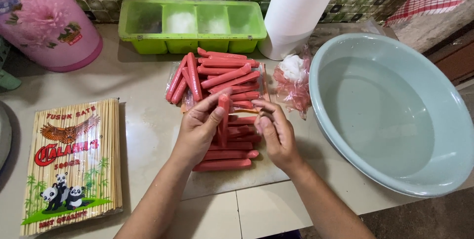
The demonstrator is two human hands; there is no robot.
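Sausages are the thing in your hands now: your left hand (200, 123) holds one red sausage (223, 115) upright near the middle of the frame, with the thumb and fingers closed around its lower part. Your right hand (274, 130) is just beside it, fingers bent and pinched together near the top of the sausage; you seem to grip a thin piece of clear wrapper, but it is too small to tell for sure. The two hands are close together, almost touching. Under them, in the centre of the frame, lies the pile of red sausages (224, 78) on an opened clear package, which rests on the pale tiled counter (148, 135). At the lower left of the frame you have a flat pack of bamboo skewers (74, 165). At the right stands a big light-blue basin (395, 110). Between the basin and the pile there is a heap of crumpled wrappers (293, 81), pink and white. At the top centre you see a green container with four compartments (191, 24), beside it a white paper roll (296, 12), and at the upper left a pink flowered jug (44, 17).
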